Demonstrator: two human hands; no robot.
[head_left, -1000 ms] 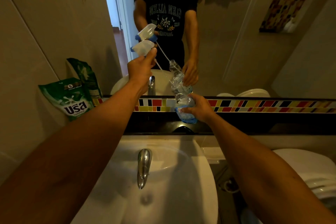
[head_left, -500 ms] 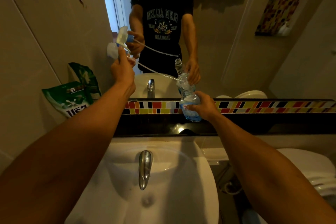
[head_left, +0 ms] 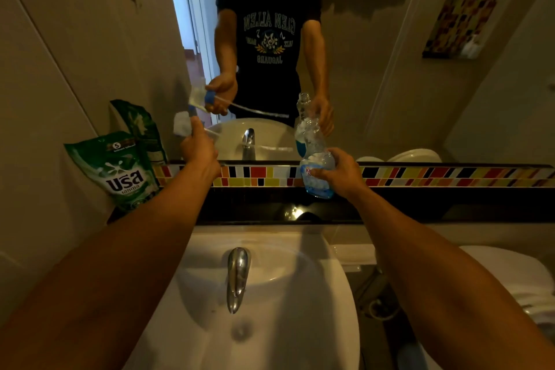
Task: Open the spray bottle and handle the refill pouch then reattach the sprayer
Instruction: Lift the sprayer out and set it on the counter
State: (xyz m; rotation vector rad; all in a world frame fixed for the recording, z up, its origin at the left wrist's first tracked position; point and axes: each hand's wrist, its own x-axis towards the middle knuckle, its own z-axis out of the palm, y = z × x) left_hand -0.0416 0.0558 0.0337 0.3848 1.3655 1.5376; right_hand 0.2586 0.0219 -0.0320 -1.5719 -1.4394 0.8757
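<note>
My left hand [head_left: 198, 149] holds the white sprayer head [head_left: 182, 126] up near the mirror, clear of the bottle, just right of the pouch. Its dip tube shows mainly in the mirror, lying nearly level. My right hand [head_left: 341, 173] grips the clear spray bottle [head_left: 313, 159], which holds a little blue liquid and stands on the black ledge [head_left: 420, 204]. The bottle's neck is uncapped. A green refill pouch [head_left: 118, 170] leans upright against the left wall on the ledge, untouched.
A white sink [head_left: 300, 324] with a chrome tap [head_left: 237, 278] lies below my arms. The mirror [head_left: 375, 69] rises right behind the ledge above a coloured tile strip [head_left: 435, 176]. A white toilet [head_left: 510, 279] is at the right.
My left hand has carried the sprayer head left and downward, drawing its tube fully out of the bottle. The right hand and bottle have stayed on the ledge.
</note>
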